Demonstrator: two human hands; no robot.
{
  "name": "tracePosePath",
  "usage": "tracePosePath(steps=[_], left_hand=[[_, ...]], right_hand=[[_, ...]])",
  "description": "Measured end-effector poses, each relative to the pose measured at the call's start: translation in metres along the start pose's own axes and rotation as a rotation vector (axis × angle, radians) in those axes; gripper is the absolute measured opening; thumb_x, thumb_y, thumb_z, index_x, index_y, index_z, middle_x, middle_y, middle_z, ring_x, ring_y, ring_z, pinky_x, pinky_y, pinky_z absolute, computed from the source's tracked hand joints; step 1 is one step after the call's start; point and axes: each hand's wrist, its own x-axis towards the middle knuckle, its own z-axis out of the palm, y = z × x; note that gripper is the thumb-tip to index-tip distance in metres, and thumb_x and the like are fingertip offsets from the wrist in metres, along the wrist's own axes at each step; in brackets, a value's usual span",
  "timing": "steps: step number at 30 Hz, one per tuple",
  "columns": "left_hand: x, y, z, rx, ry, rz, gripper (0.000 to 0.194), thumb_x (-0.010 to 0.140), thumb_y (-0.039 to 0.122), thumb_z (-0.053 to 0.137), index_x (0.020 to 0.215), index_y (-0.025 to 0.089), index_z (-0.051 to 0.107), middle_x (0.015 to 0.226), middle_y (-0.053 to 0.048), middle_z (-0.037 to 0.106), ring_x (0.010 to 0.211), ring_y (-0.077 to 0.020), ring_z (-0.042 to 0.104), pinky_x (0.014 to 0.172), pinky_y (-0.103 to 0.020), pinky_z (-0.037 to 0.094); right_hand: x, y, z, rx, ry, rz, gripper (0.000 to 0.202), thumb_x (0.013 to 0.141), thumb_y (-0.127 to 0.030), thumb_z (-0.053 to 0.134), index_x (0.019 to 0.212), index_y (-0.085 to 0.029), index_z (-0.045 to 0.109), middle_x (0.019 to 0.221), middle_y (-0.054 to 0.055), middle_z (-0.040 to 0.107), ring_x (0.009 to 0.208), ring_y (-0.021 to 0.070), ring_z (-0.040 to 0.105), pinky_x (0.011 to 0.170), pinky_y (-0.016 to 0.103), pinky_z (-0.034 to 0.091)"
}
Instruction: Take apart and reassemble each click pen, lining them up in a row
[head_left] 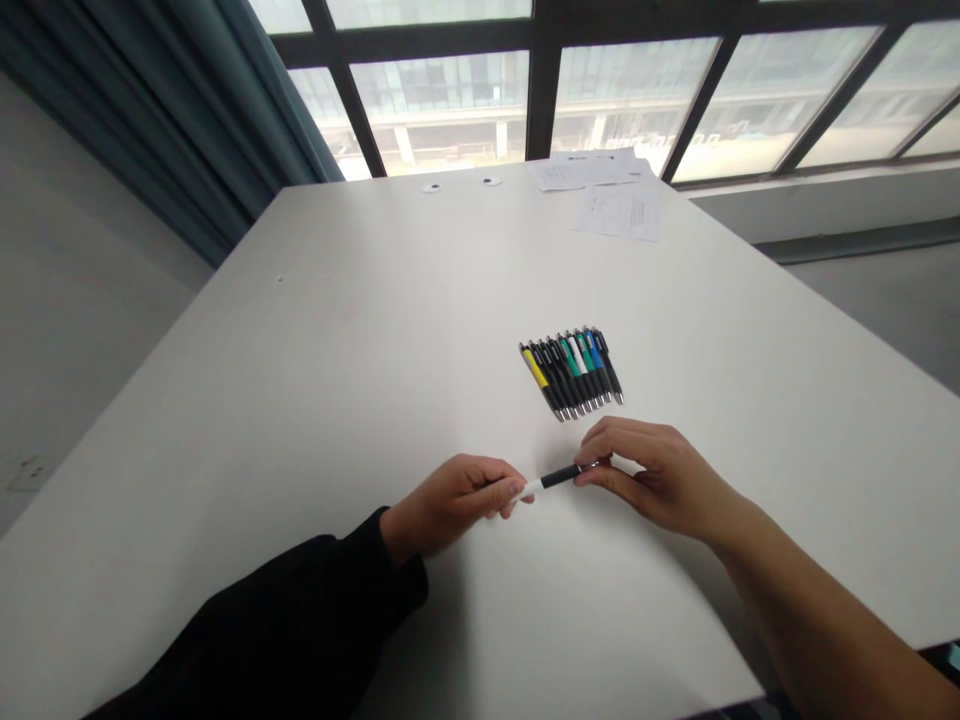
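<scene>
Between my hands is a pen (561,477) with a white barrel and a black grip, held nearly level above the table. My left hand (469,497) pinches its white end, part of which the fingers hide. At the other end, my right hand (651,470) has thumb and fingertips closed on the metal tip. Just beyond my right hand lies a row of several pens (574,372), side by side and slightly slanted. Their barrels are yellow, black, green, white and blue, with black grips and silver tips towards me.
The white table (360,330) spreads out around my hands. Printed paper sheets (619,208) lie at its far right edge. Two small white oval pieces (492,182) sit along the far edge. A dark blue curtain (187,90) hangs at the left, before a wide window (442,100).
</scene>
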Motion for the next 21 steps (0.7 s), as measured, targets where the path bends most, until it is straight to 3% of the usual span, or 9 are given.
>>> tracePosePath(steps=[4,7,11,16,21], left_hand=[[0.0,0.001,0.0,0.047,-0.011,0.03,0.039,0.097,0.041,0.054,0.091,0.009,0.073,0.07,-0.002,0.06,0.064,-0.0115,0.051,0.061,-0.024,0.04],[0.001,0.001,0.0,0.076,-0.013,0.063,0.037,0.097,0.039,0.054,0.089,0.009,0.073,0.07,-0.002,0.061,0.065,-0.0118,0.052,0.063,-0.024,0.04],[0.001,-0.001,0.001,0.079,0.01,0.071,0.037,0.097,0.039,0.053,0.086,0.009,0.073,0.071,-0.002,0.061,0.066,-0.0121,0.052,0.063,-0.025,0.04],[0.001,-0.003,0.001,0.061,0.027,0.029,0.038,0.098,0.041,0.053,0.088,0.01,0.072,0.072,-0.002,0.06,0.067,-0.0121,0.051,0.063,-0.025,0.039],[0.001,-0.001,0.001,0.038,0.059,0.007,0.04,0.098,0.045,0.052,0.089,0.011,0.071,0.072,-0.001,0.059,0.066,-0.0116,0.048,0.063,-0.024,0.038]], right_hand=[[0.001,0.0,0.003,-0.143,-0.05,0.003,0.031,0.101,-0.035,0.058,0.078,-0.017,0.068,0.064,0.001,0.06,0.056,0.0117,0.052,0.056,0.025,0.039],[0.001,0.0,0.0,-0.129,-0.088,0.003,0.04,0.106,-0.034,0.047,0.077,-0.016,0.068,0.065,0.002,0.063,0.058,0.0124,0.055,0.058,0.026,0.041],[-0.002,-0.003,-0.007,0.053,-0.053,0.124,0.021,0.094,-0.035,0.068,0.105,-0.016,0.07,0.087,0.006,0.072,0.072,0.0141,0.065,0.065,0.024,0.051],[-0.002,0.001,-0.002,0.26,-0.042,0.277,0.015,0.093,-0.03,0.068,0.087,-0.016,0.07,0.071,0.002,0.068,0.057,0.0111,0.062,0.056,0.023,0.051],[0.004,0.012,0.004,0.516,0.078,0.452,0.029,0.073,-0.037,0.088,0.085,-0.016,0.071,0.067,0.001,0.066,0.055,0.0119,0.059,0.054,0.025,0.052]])
